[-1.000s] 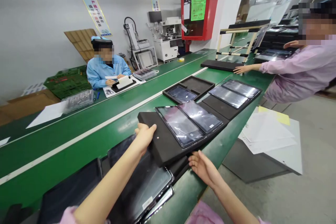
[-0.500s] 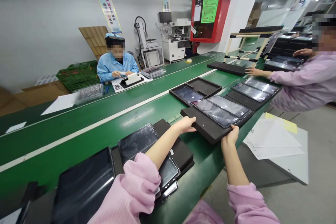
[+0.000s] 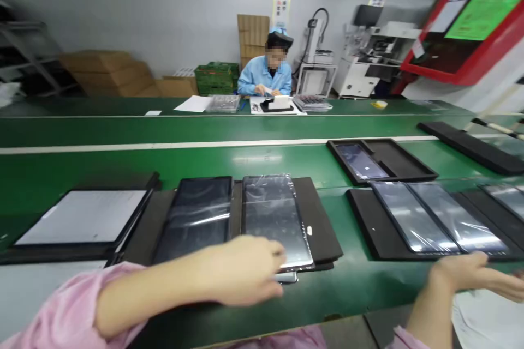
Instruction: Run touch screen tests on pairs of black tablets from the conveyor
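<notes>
A black foam tray (image 3: 323,232) lies on the green belt in front of me with two wrapped glass panels in it, a dark one (image 3: 196,218) and a shinier one (image 3: 272,212). My left hand (image 3: 241,267) hovers over the near edge of the shinier panel. It is smeared by motion and its fingers do not show clearly. To the right lies a second black tray (image 3: 362,218) with two panels (image 3: 409,215). My right hand (image 3: 475,278) sits just off its near edge with fingers stretched out and nothing in them.
Behind the right tray is a tray (image 3: 405,161) with one panel, and at far left a tray (image 3: 82,218) with a white sheet. The green belt (image 3: 123,166) has a white stripe. Across it, a person in blue (image 3: 268,73) sits at work.
Both hands have let go of the right tray, which now lies on the belt. My view has swung left, and my left hand has come back over the near tray.
</notes>
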Demonstrator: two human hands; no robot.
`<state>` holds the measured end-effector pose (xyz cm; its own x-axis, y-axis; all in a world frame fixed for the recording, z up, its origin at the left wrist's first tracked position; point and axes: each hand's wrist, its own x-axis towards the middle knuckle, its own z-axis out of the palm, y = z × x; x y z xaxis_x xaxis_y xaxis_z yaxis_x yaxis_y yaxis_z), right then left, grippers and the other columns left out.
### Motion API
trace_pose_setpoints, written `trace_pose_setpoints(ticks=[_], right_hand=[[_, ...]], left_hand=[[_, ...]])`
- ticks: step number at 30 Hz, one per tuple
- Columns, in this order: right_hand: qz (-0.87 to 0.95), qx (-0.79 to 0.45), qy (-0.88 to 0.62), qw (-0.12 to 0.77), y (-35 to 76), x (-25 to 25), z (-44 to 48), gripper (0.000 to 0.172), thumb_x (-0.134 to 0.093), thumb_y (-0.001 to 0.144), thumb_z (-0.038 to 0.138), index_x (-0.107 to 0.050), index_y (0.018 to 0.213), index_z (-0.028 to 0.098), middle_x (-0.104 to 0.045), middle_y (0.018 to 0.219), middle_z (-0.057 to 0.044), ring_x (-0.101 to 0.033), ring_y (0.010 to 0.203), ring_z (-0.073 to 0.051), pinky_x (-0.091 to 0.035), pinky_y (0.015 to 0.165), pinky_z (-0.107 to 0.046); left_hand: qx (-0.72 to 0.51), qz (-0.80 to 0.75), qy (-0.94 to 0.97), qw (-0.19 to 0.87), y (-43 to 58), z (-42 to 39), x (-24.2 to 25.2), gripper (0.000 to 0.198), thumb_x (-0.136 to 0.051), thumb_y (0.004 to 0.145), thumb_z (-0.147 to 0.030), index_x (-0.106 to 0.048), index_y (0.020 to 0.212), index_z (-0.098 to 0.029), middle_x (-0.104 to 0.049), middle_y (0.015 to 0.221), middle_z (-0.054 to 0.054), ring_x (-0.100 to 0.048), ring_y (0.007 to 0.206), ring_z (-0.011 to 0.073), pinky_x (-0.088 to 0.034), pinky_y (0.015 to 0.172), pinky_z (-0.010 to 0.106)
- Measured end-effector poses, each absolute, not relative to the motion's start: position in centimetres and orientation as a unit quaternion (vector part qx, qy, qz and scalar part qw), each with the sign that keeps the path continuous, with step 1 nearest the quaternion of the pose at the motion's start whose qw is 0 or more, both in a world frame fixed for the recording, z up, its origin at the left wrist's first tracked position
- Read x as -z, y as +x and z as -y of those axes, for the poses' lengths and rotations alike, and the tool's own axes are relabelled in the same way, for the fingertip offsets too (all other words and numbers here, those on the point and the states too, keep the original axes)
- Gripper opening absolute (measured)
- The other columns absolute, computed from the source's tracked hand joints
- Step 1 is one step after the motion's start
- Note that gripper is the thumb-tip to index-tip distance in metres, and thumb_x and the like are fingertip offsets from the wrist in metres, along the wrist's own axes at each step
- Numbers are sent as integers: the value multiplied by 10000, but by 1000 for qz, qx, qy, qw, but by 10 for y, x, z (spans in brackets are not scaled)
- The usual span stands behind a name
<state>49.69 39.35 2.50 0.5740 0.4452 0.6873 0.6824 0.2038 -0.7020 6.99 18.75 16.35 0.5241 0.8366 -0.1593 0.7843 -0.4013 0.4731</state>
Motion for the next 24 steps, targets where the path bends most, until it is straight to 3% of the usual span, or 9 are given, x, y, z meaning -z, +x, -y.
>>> trace_pose_setpoints(ticks=[3, 5, 7, 10, 13, 18, 24], right_hand=[[478, 77, -582, 654, 443, -34, -383, 515, -637, 861, 444, -664, 1304, 182, -642, 1256, -247, -585, 1216, -492, -399, 1085, -746], [611, -72, -488, 619, 390, -47, -377, 406, -589, 930, 465, -697, 1203, 185, -710, 1081, -149, -665, 1083, -372, -502, 1027, -635], [703, -179, -395, 563, 336, -60, -375, 335, -540, 991, 466, -722, 1102, 206, -733, 982, -102, -697, 975, -293, -548, 978, -521], [816, -218, -332, 419, 272, -69, -383, 410, -604, 948, 537, -736, 1206, 246, -727, 1184, -128, -660, 1123, -324, -521, 1028, -533], [839, -225, -376, 323, 243, -59, -396, 547, -669, 869, 622, -744, 1255, 243, -689, 1251, -152, -612, 1186, -376, -488, 1052, -593], [825, -204, -416, 325, 246, -38, -403, 583, -715, 820, 670, -780, 1209, 241, -656, 1282, -165, -561, 1215, -402, -457, 1065, -604], [822, -242, -406, 318, 246, -43, -407, 557, -730, 797, 699, -813, 1146, 272, -667, 1300, -142, -565, 1222, -387, -441, 1094, -607]], left_hand=[[-49, -623, 771, 124, 12, -205, -172, 388, -543, 994, -387, -711, 1268, -169, -678, 1398, 169, -652, 1271, 329, -471, 1123, 439], [-27, -741, 668, 71, -20, -232, -168, 450, -508, 1014, -386, -656, 1362, -142, -600, 1499, 197, -559, 1390, 353, -368, 1211, 499], [-14, -793, 606, 68, -43, -258, -157, 490, -440, 1044, -415, -646, 1388, -133, -611, 1459, 229, -557, 1379, 395, -372, 1183, 574], [-3, -804, 586, 96, -60, -280, -139, 481, -402, 1053, -446, -694, 1352, -209, -699, 1304, 171, -643, 1251, 358, -459, 1096, 510], [-13, -805, 586, 98, -63, -281, -126, 496, -444, 1027, -469, -664, 1404, -233, -679, 1331, 153, -611, 1292, 341, -416, 1137, 482], [-48, -817, 569, 84, -57, -275, -114, 512, -492, 979, -450, -661, 1407, -225, -649, 1345, 158, -562, 1326, 352, -322, 1199, 506], [-75, -827, 548, 103, -49, -288, -113, 427, -546, 916, -426, -765, 1223, -225, -687, 1241, 170, -581, 1274, 406, -348, 1157, 573]])
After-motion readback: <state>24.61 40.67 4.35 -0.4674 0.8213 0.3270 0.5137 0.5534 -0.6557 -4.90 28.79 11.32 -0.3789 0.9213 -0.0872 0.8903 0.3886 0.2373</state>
